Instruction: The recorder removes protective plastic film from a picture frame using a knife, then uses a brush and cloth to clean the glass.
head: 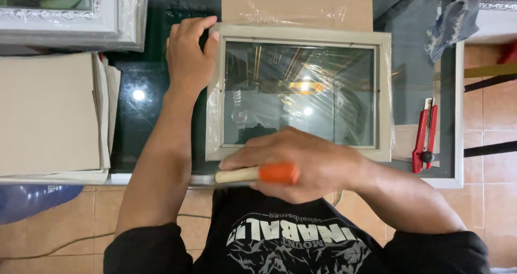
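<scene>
A dark glass-topped table (141, 118) with a pale rim fills the upper frame; beige floor tiles (64, 220) run below and at the right edge, ceiling lights glinting in the glass.

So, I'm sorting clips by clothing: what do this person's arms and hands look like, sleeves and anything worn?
Both forearms are bare. The left hand and right hand wear no gloves, and no rings or watch show. Black sleeves are pushed up around the elbows, belonging to a black top with a pale mountain graphic on the chest.

Glossy glass pane (301, 91), crinkled clear plastic wrap (296, 7), matt cardboard sheets (48, 112)
</scene>
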